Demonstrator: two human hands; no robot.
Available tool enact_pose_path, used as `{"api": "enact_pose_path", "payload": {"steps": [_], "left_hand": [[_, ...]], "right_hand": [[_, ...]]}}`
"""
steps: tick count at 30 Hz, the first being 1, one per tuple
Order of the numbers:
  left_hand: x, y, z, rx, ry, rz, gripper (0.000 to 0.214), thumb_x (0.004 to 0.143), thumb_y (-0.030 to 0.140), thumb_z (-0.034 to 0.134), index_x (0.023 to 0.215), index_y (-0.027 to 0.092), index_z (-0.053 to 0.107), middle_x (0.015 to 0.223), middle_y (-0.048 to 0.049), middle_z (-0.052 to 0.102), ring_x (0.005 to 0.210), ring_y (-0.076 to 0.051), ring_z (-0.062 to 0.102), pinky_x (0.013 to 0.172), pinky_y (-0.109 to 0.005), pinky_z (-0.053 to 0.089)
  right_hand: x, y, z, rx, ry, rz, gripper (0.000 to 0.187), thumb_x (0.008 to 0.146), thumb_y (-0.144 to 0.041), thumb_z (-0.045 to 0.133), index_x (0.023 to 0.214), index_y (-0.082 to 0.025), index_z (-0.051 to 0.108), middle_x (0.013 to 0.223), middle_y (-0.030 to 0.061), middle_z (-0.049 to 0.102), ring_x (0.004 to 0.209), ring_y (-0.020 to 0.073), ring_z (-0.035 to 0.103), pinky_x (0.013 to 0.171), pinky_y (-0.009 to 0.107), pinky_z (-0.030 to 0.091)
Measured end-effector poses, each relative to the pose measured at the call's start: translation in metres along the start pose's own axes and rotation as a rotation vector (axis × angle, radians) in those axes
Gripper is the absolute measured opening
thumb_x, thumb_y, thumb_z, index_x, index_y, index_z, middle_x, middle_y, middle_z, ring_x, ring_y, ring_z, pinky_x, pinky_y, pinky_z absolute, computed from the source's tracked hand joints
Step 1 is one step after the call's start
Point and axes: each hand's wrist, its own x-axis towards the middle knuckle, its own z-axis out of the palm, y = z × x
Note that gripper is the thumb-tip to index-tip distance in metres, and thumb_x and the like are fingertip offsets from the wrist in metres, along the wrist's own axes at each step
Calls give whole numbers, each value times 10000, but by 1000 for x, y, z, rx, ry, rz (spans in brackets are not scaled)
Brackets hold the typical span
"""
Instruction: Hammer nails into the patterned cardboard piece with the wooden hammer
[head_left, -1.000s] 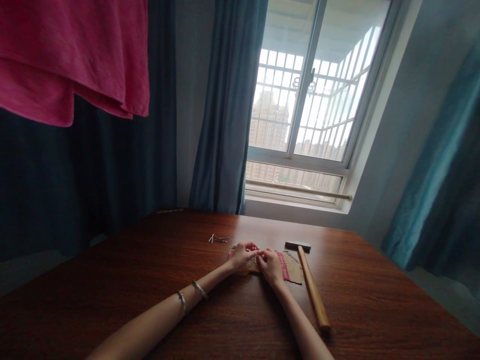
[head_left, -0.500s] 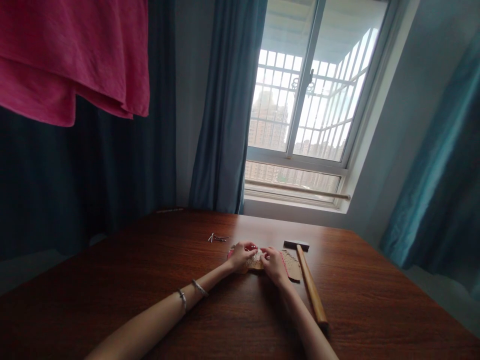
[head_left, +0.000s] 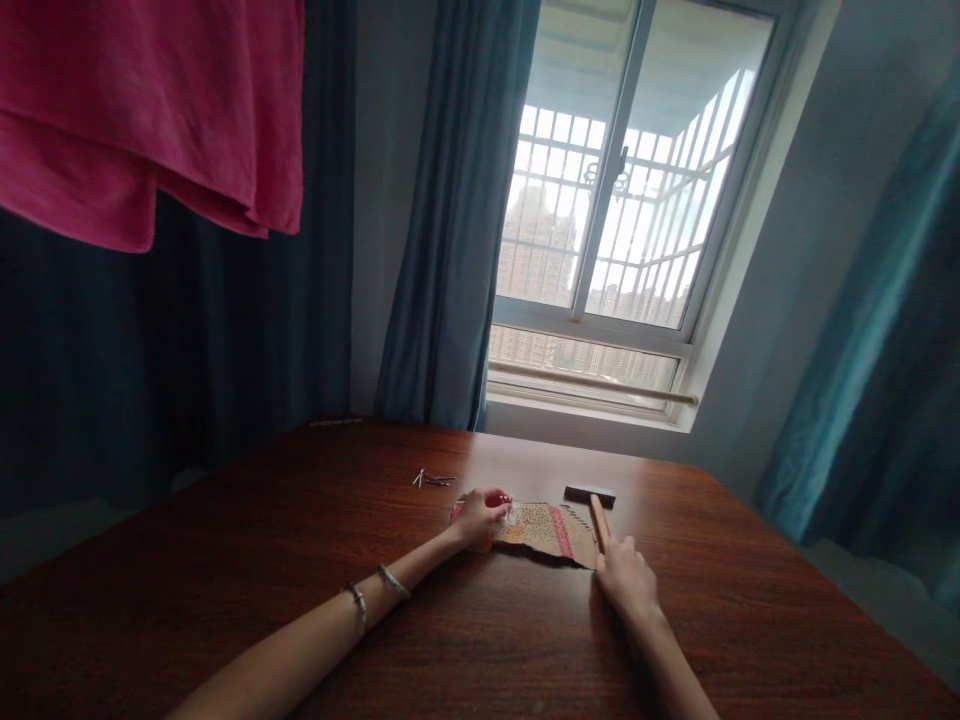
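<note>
My left hand [head_left: 480, 518] rests over the left end of a flat piece of cardboard [head_left: 536, 525] with a pink band and many small dark marks. Its thumb and fingers are pinched together, and what they hold is too small to make out. To the right, my right hand [head_left: 628, 577] is closed round the wooden handle of a hammer [head_left: 602, 525]. The dark hammer head lies on the table, pointing away from me, just beyond the cardboard's right end.
Several thin nails [head_left: 435, 480] lie loose on the brown wooden table [head_left: 315, 550], beyond my left hand. A pink cloth [head_left: 187, 120] hangs at the upper left. Blue curtains [head_left: 457, 220] and a barred window [head_left: 592, 200] stand behind the table.
My right hand has left the cardboard, moved right and taken hold of the hammer handle. More of the cardboard now shows. My left hand keeps its pinch in nearly the same place.
</note>
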Motion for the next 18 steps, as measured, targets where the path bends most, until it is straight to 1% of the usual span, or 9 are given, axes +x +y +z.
{"api": "enact_pose_path", "payload": {"steps": [4, 7, 10, 12, 14, 16, 17, 18], "left_hand": [[-2, 4, -1, 4, 1, 6, 254, 688, 338, 580, 793, 122, 663, 721, -42, 661, 684, -143, 588, 620, -217, 428], [-2, 7, -1, 3, -1, -1, 240, 687, 328, 581, 785, 124, 663, 716, -38, 660, 681, -140, 586, 622, -214, 427], [-3, 10, -2, 5, -2, -6, 233, 684, 321, 586, 781, 124, 663, 700, -35, 655, 662, -136, 581, 605, -211, 420], [-4, 12, -3, 15, 0, -11, 231, 678, 319, 593, 779, 124, 665, 697, -34, 654, 656, -136, 579, 594, -210, 415], [-5, 14, -3, 22, -1, -17, 226, 676, 314, 594, 777, 126, 666, 698, -33, 655, 655, -136, 579, 590, -210, 411], [-6, 15, -3, 26, -2, -25, 221, 679, 311, 591, 774, 126, 665, 686, -30, 654, 646, -135, 578, 584, -211, 408], [-6, 16, -3, 28, -1, -28, 220, 680, 309, 589, 775, 125, 665, 679, -29, 652, 641, -134, 577, 582, -211, 407], [-6, 16, -3, 29, 0, -30, 219, 681, 307, 588, 776, 125, 664, 673, -28, 651, 637, -134, 576, 580, -211, 405]], "right_hand": [[1, -4, 3, 24, -23, 6, 336, 851, -226, 305, 961, -76, 585, 925, 206, 576, 810, 283, 634, 659, 351, 463], [3, 0, 5, 58, -34, 6, 363, 868, -246, 277, 953, -71, 584, 925, 217, 583, 811, 276, 633, 682, 346, 455], [7, 8, 8, 146, -63, 17, 364, 870, -272, 277, 963, -94, 581, 918, 197, 597, 799, 257, 629, 691, 330, 443], [12, 13, 9, 256, -70, 14, 328, 851, -280, 315, 935, -119, 589, 884, 165, 612, 820, 247, 616, 692, 315, 435], [19, 17, 9, 441, -60, 4, 264, 814, -286, 381, 820, -142, 602, 795, 121, 618, 803, 235, 601, 669, 298, 429], [23, 17, 4, 753, -75, 39, 205, 774, -298, 447, 695, -160, 576, 650, 62, 575, 669, 197, 579, 575, 272, 423], [25, 17, 0, 971, -135, 59, 177, 754, -302, 485, 661, -168, 556, 588, 30, 533, 585, 166, 548, 510, 251, 407], [24, 16, -5, 1214, -221, 70, 148, 732, -299, 530, 653, -174, 542, 545, 0, 488, 512, 131, 502, 446, 223, 377]]}}
